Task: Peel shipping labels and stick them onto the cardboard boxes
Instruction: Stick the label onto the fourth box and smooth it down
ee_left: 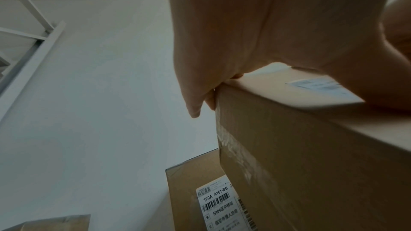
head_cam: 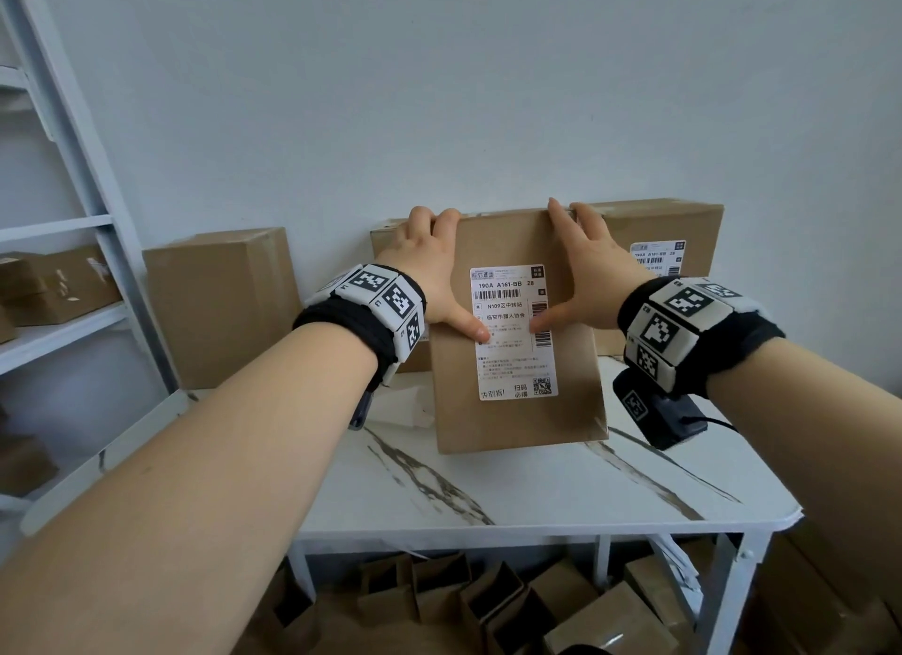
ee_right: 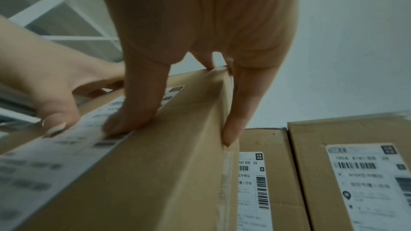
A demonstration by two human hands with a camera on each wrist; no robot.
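We hold the labelled cardboard box [head_cam: 517, 332] tilted, its near lower edge on the marble-patterned surface [head_cam: 512, 488]. Our left hand [head_cam: 429, 274] and right hand [head_cam: 585, 274] grip its two sides, fingers [ee_right: 233, 111] curled over the far top edge and both thumbs pressing on the shipping label [head_cam: 515, 332].

The risk, we judge, is the box sliding or tipping on that smooth surface if either grip loosens, knocking the stacked boxes [head_cam: 668, 235] just behind it or the black device [head_cam: 659, 415] beside its right corner.

The box is plain brown, taped along its side seams. Its white label sits flat and roughly centred, printed with barcodes and a QR code, with no lifted corner visible.
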